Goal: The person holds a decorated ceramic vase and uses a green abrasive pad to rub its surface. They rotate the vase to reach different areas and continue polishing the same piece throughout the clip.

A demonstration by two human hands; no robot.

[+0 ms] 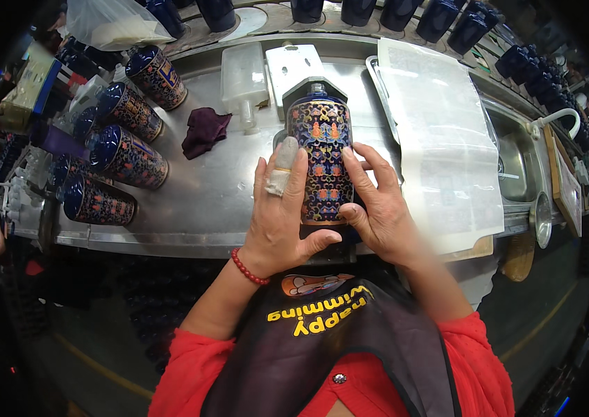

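Currently the patterned blue jar (320, 160) lies on its side near the front edge of the bench (197, 201), held between both hands: left hand (280, 215) fingers spread over its flank, right hand (374, 208) fingers curled against the other. Risk: glazed surface; a relaxed grip could let it roll off that edge.

Patterned dark-blue jar (321, 156), lying lengthwise

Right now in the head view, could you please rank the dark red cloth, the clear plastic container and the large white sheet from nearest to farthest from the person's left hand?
From the left hand:
1. Dark red cloth, up and to the left on the metal table.
2. Clear plastic container, farther back, just left of the decorated jar.
3. Large white sheet, across on the right, beyond the right hand.
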